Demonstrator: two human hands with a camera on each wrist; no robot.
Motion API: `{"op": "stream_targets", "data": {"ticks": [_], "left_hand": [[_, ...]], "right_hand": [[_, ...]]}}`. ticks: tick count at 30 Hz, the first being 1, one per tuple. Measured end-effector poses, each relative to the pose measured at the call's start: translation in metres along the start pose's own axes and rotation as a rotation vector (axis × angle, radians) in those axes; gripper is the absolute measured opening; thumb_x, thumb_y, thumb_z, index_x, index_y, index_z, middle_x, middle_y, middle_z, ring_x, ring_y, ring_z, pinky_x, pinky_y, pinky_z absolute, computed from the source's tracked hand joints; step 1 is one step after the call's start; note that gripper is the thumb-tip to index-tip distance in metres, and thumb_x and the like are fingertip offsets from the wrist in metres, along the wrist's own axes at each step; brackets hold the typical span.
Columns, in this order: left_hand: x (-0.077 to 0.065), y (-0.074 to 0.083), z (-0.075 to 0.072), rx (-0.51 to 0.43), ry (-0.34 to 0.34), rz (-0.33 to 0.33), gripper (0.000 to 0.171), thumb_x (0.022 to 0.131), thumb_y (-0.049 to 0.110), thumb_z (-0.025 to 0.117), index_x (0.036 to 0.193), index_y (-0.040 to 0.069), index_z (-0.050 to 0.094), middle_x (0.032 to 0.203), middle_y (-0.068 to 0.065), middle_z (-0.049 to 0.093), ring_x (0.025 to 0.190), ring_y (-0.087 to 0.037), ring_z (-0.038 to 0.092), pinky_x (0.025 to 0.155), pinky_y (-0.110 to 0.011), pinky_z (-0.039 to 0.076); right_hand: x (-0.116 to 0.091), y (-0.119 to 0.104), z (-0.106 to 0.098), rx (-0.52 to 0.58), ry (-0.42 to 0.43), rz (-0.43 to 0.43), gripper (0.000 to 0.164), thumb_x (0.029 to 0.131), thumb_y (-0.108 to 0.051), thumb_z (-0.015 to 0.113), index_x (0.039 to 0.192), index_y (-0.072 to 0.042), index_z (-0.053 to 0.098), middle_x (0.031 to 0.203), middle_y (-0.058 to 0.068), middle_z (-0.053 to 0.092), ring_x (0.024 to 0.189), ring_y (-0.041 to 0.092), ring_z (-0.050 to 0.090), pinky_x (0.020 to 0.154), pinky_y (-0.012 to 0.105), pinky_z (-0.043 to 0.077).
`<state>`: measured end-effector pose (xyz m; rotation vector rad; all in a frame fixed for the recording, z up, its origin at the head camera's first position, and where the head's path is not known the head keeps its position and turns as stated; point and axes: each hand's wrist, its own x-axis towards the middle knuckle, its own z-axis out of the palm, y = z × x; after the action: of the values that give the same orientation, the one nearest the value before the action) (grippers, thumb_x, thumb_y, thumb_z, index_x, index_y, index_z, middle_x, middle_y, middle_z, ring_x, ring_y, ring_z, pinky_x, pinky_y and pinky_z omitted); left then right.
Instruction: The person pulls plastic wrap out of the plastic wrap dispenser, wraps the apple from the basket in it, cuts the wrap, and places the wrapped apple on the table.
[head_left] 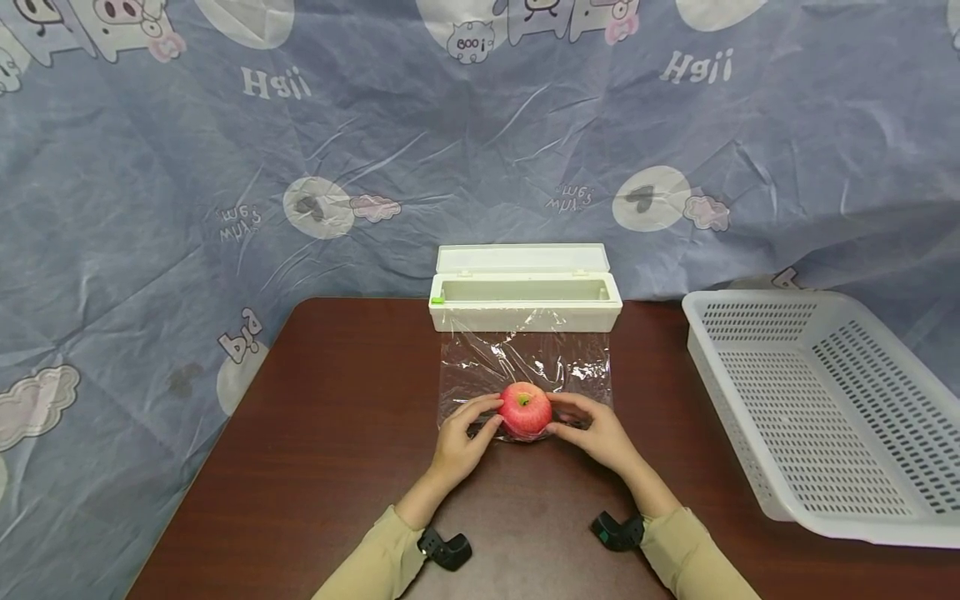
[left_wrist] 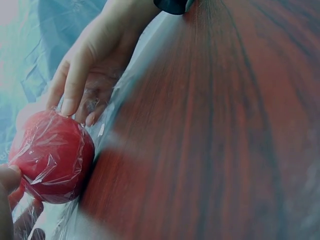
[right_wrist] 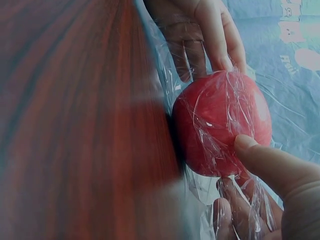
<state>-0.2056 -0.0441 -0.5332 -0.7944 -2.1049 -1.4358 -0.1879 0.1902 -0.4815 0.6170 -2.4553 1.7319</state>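
A red apple [head_left: 525, 410] sits on a sheet of clear cling film [head_left: 480, 367] near the middle of the table. The film runs back to a white dispenser box [head_left: 525, 318] whose lid stands up. In both wrist views, film covers the near side of the apple [left_wrist: 55, 155]. My left hand [head_left: 463, 437] grips the apple's left side between thumb and fingers. On the opposite side, my right hand [head_left: 600, 433] holds it the same way, its thumb pressing the film against the apple [right_wrist: 220, 120]. Some fingers lie behind the film.
A white perforated plastic basket [head_left: 738, 458] stands at the right side of the brown wooden table [head_left: 337, 467]. Behind the table hangs a blue patterned cloth [head_left: 465, 150]. A small green piece [head_left: 437, 300] sits at the box's left end.
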Motion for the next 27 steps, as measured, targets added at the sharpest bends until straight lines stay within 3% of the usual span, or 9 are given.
{"op": "stream_targets", "data": {"ticks": [4,10,18,27], "left_hand": [[0.006,0.015,-0.005,-0.041,-0.007,0.014,0.023,0.083,-0.005,0.067,0.106,-0.004,0.066,0.110,-0.019,0.064,0.105,-0.034,0.059,0.093,-0.034,0.045],[0.012,0.034,-0.012,-0.109,-0.023,-0.016,0.024,0.082,-0.009,0.065,0.106,-0.008,0.065,0.108,-0.023,0.063,0.104,-0.038,0.058,0.091,-0.033,0.046],[0.012,0.033,-0.012,-0.138,0.004,-0.067,0.022,0.085,-0.006,0.063,0.107,-0.008,0.065,0.105,-0.021,0.063,0.098,-0.034,0.059,0.083,-0.031,0.049],[0.016,0.032,-0.012,-0.109,0.001,-0.102,0.020,0.088,-0.003,0.061,0.107,-0.005,0.066,0.105,-0.020,0.064,0.100,-0.034,0.058,0.084,-0.035,0.048]], "right_hand": [[0.002,0.006,-0.001,0.034,-0.007,-0.004,0.042,0.078,0.005,0.072,0.117,0.011,0.058,0.115,0.026,0.060,0.103,0.035,0.060,0.083,0.047,0.049],[0.002,0.008,-0.003,0.065,-0.025,-0.013,0.041,0.078,0.006,0.072,0.116,0.013,0.057,0.113,0.028,0.060,0.101,0.033,0.062,0.082,0.048,0.049],[0.005,0.025,-0.003,0.182,-0.054,0.047,0.040,0.080,0.005,0.070,0.117,0.013,0.057,0.109,0.030,0.061,0.096,0.025,0.065,0.074,0.031,0.055],[0.006,0.043,-0.004,0.257,-0.078,0.047,0.040,0.083,0.001,0.069,0.119,0.011,0.056,0.111,0.030,0.060,0.098,0.018,0.065,0.072,0.032,0.055]]}}
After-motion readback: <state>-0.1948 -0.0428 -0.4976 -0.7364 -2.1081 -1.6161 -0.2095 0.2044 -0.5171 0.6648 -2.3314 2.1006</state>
